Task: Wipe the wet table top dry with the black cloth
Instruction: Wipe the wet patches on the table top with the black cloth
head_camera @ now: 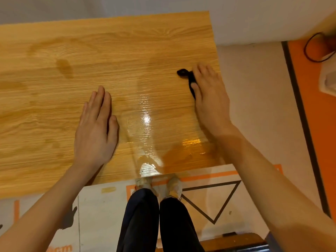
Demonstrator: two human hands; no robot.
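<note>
We look down at a wooden table top (109, 51) with a light oak grain, and we see that much of it is wet. A long shiny band of water (145, 115) runs from the middle of the table toward the near edge, where it catches the light in bright white spots and forms a small pool at the border. To the right of this band there is a darker amber wet patch (183, 151) near the front edge, and on the left part of the table we notice some dull, darker marks in the wood. The black cloth (187, 77) is near the right edge of the table, on the far side of the wet band. It looks very small and crumpled, bunched into a thin twisted strip with a little loop at its far end, and most of it is hidden under our right hand (209, 95). This hand lies flat on the cloth with the fingers stretched and close together, pressing it on the table; the thumb touches the dark strip. Our left hand (96, 128) rests flat on the bare wood, well apart from the cloth, with the palm down, fingers extended and together, holding nothing. Below the table edge we see dark trousers (154, 224) and light shoes (174, 186) on a floor (254, 106) with orange and black markings.
</note>
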